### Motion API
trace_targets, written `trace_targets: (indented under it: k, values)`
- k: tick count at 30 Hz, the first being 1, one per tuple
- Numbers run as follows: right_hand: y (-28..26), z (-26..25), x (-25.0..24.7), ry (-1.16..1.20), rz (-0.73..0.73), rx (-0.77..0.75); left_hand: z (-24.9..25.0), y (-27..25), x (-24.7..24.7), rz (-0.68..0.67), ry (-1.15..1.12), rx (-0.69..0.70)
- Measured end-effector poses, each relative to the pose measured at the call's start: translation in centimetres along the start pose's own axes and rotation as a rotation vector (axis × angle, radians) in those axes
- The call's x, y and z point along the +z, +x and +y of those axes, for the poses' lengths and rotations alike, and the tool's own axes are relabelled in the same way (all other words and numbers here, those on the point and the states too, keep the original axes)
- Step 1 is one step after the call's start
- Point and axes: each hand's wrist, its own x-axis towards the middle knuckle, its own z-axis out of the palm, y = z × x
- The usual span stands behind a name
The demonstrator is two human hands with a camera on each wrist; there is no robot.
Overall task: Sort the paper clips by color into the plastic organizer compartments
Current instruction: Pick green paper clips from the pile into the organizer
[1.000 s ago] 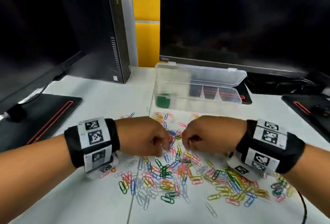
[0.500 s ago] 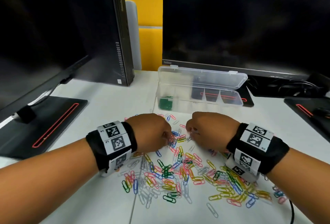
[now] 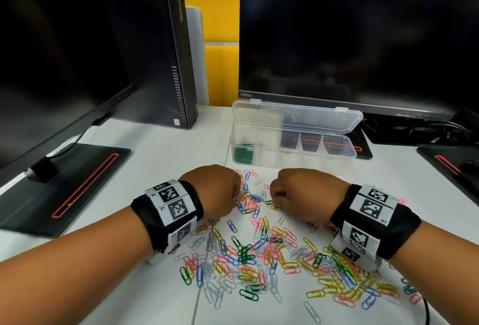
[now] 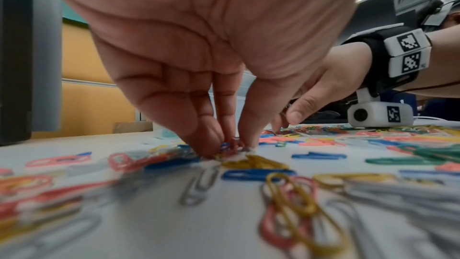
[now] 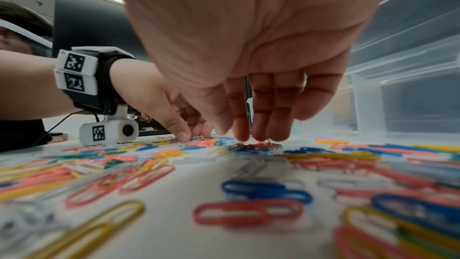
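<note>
head: looks down from above at the white surface (image 3: 160, 169) and the scattered colourful paper clips (image 3: 259, 254) | left wrist: very low and close, faces right | right wrist: very low and close, faces left | shared: the same clips, and each wrist view shows the other hand

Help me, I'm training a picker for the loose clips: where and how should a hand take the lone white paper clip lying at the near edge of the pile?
The white paper clip lies flat on the desk, apart from the others. Probably best to come straight down from above and pinch across its two long sides near the middle. It is thin and flat, so a fingertip may first need to tip one rounded end up.
</note>
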Motion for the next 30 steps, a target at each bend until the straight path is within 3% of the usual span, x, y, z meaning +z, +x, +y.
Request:
trace_targets:
  k: [7,13,30]
  values:
    - [0.6,0.2,0.5,-0.008,-0.009,-0.014,0.2,0.2,0.3,-0.03,-0.048,0.127]
    - [0.7,0.4,0.9,-0.003,0.001,-0.044,0.4,-0.4,0.1,0.054,-0.031,0.114]
    - [1.1,0.4,1.3,0.013,-0.048,-0.029,1.2,-0.6,-0.1,0.008,-0.06,0.157]
